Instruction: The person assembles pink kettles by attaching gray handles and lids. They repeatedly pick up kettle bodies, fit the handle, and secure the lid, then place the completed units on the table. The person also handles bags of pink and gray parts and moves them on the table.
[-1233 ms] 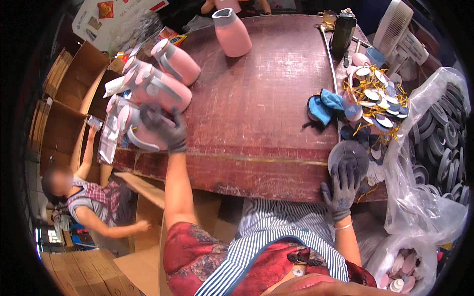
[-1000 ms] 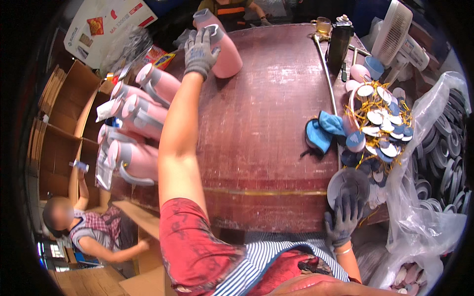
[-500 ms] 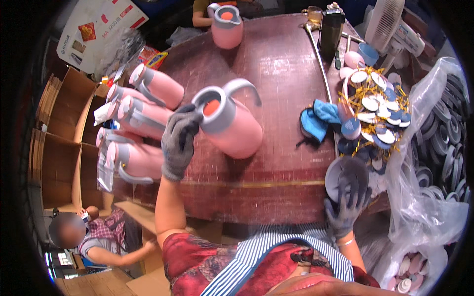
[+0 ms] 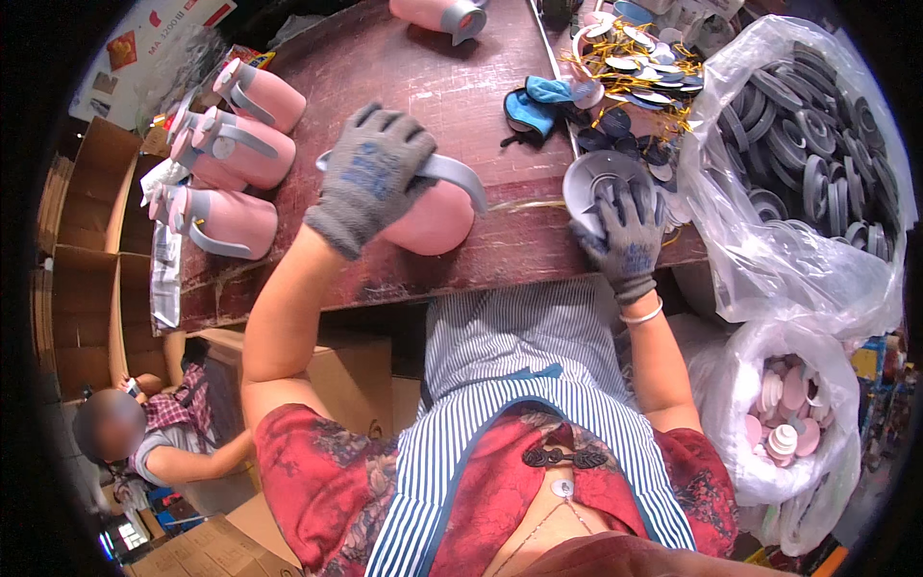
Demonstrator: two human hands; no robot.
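A pink jug point(image 4: 437, 219) with a grey rim and a curved grey handle stands on the table in front of me. My left hand point(image 4: 373, 178), in a grey work glove, lies over its top with the fingers at the rim, so most of the mouth is hidden. Off to the right, my right hand point(image 4: 627, 231), gloved too, grips a round grey dish point(image 4: 588, 183) at the table's edge, with fingers reaching inside it. Several more pink jugs point(image 4: 245, 149) with lids are grouped at the left.
A far pink jug point(image 4: 428, 13) is cut off by the top edge. Blue cloth point(image 4: 538, 104) and tagged discs point(image 4: 639, 62) lie right of centre. Bags of dark grey rings point(image 4: 812, 135) and pink parts point(image 4: 784, 404) sit at right. A person point(image 4: 183, 433) is beside cardboard boxes at left.
My left hand has shifted from the jug's side rim to over its top. The jug is less tilted. My view has dipped, and the far jug's mouth has turned toward the right.
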